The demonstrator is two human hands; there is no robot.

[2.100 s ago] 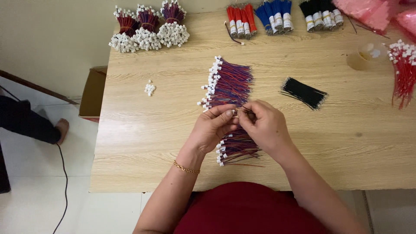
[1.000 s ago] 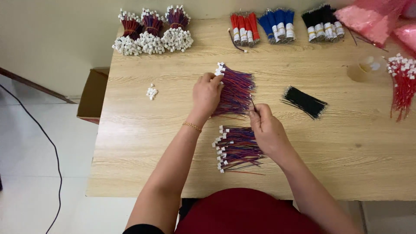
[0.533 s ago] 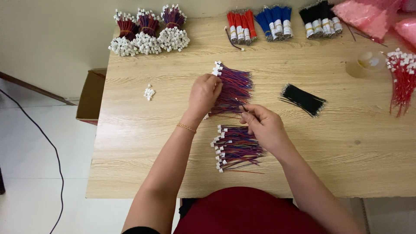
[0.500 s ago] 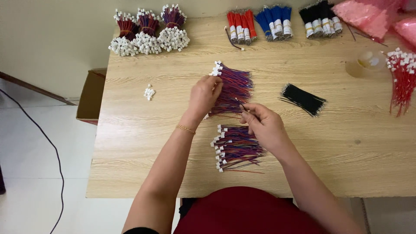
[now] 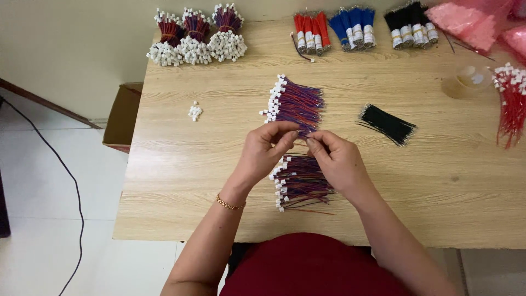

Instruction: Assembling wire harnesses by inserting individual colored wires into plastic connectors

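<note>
Mid-frame, my left hand (image 5: 263,156) and right hand (image 5: 337,161) are pinching one thin wire lead (image 5: 303,133) between the upper pile (image 5: 296,104) and lower pile (image 5: 301,183), sorting; placing needs care.

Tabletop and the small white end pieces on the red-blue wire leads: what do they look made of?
Light wooden tabletop: looks like wood or wood-grain laminate, with long grain streaks and a low sheen; which one is unclear. Small white end pieces on the red-blue wire leads: probably moulded plastic, being opaque, uniform white and blocky. Red-blue wire leads: seemingly plastic-insulated wire, thin, flexible and solidly coloured.
</note>
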